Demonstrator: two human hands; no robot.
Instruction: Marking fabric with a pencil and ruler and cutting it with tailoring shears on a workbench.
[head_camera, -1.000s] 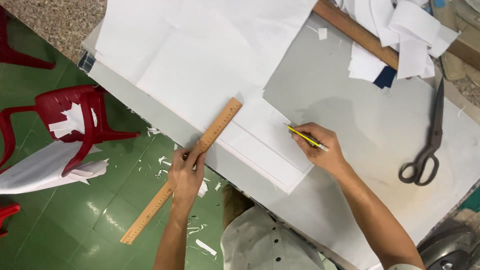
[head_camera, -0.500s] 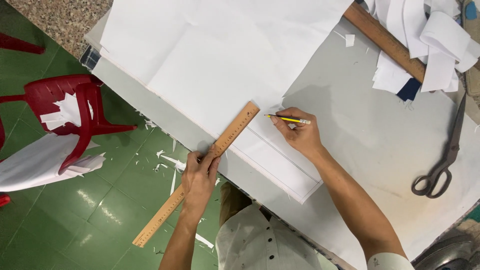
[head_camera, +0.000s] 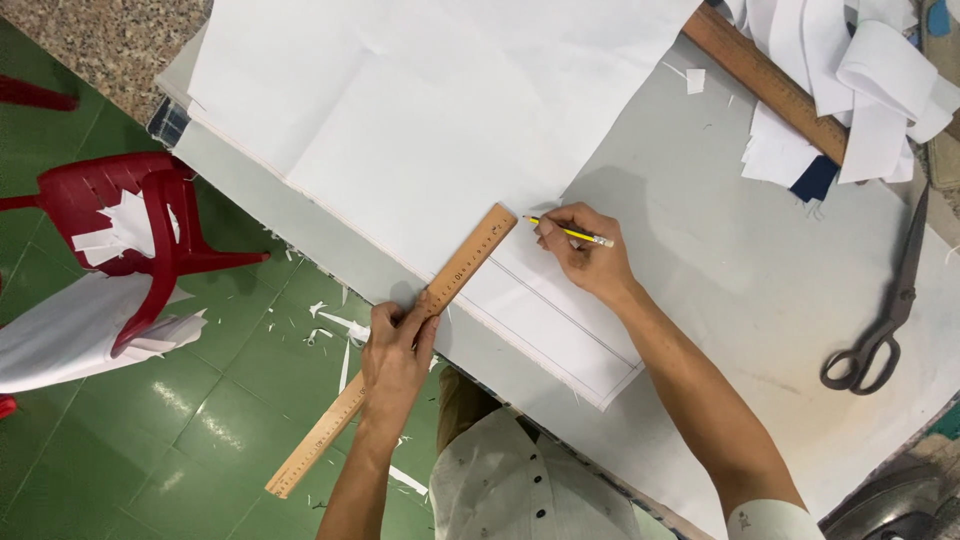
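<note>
A long wooden ruler (head_camera: 470, 258) lies slanted across the near edge of a large white sheet (head_camera: 420, 120) on the grey table (head_camera: 730, 280). Its lower half sticks out past the table edge over the green floor. My left hand (head_camera: 398, 352) presses on the ruler's middle at that edge. My right hand (head_camera: 580, 255) holds a yellow pencil (head_camera: 568, 231) with its tip on the sheet beside the ruler's upper end. A thin drawn line runs along the sheet near its edge.
Large dark scissors (head_camera: 885, 320) lie at the table's right. A second wooden ruler (head_camera: 765, 80) and white fabric scraps (head_camera: 860, 80) sit at the top right. A red plastic chair (head_camera: 130, 230) with white pieces stands on the green floor at left, among paper scraps.
Both hands and the ruler have shifted along the sheet's edge. The pencil hand has come closer to the ruler's upper end.
</note>
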